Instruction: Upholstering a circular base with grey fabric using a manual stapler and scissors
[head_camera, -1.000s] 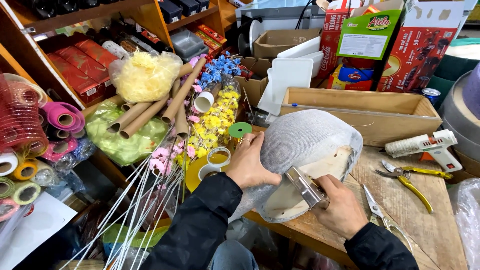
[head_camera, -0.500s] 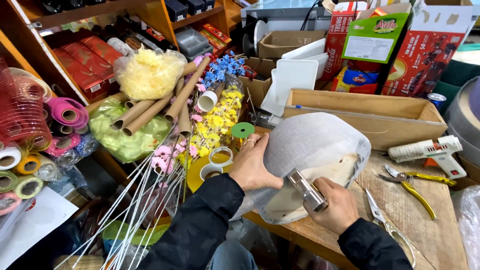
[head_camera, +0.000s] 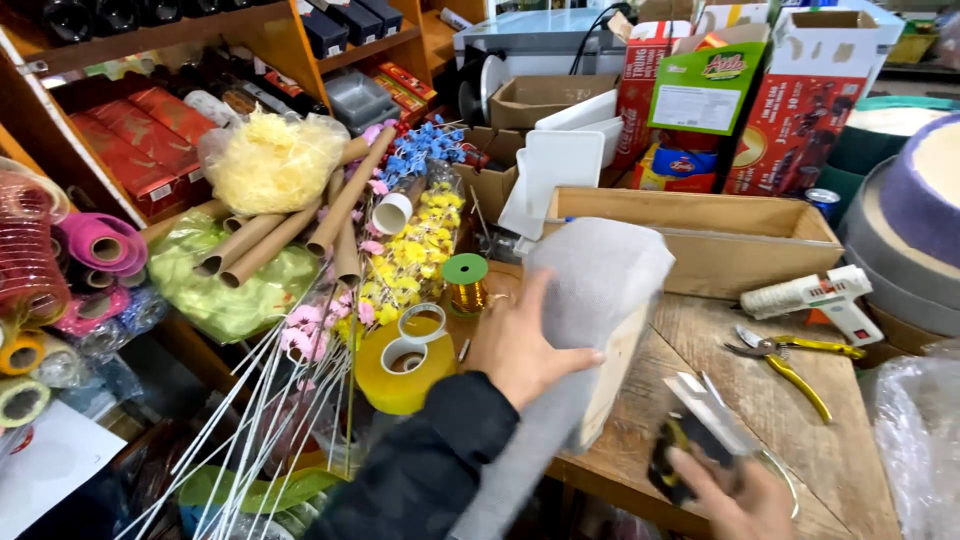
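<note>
My left hand (head_camera: 522, 347) presses against the side of a foam shape wrapped in white mesh fabric (head_camera: 592, 300), holding it upright on edge on the wooden table (head_camera: 800, 440). My right hand (head_camera: 725, 490) sits low at the table's front edge, gripping a metal stapler-like tool (head_camera: 700, 430) that is blurred. The tool is off the foam, a short way to its right.
A white glue gun (head_camera: 815, 297) and yellow-handled pliers (head_camera: 790, 360) lie on the table to the right. A long cardboard box (head_camera: 700, 230) stands behind the foam. Yellow tape rolls (head_camera: 405, 360), a gold wire spool (head_camera: 466, 285), cardboard tubes, flower bunches and white rods crowd the left.
The wrapped foam has been turned up onto its edge. My right hand with the tool has drawn back from it, down and to the right.
</note>
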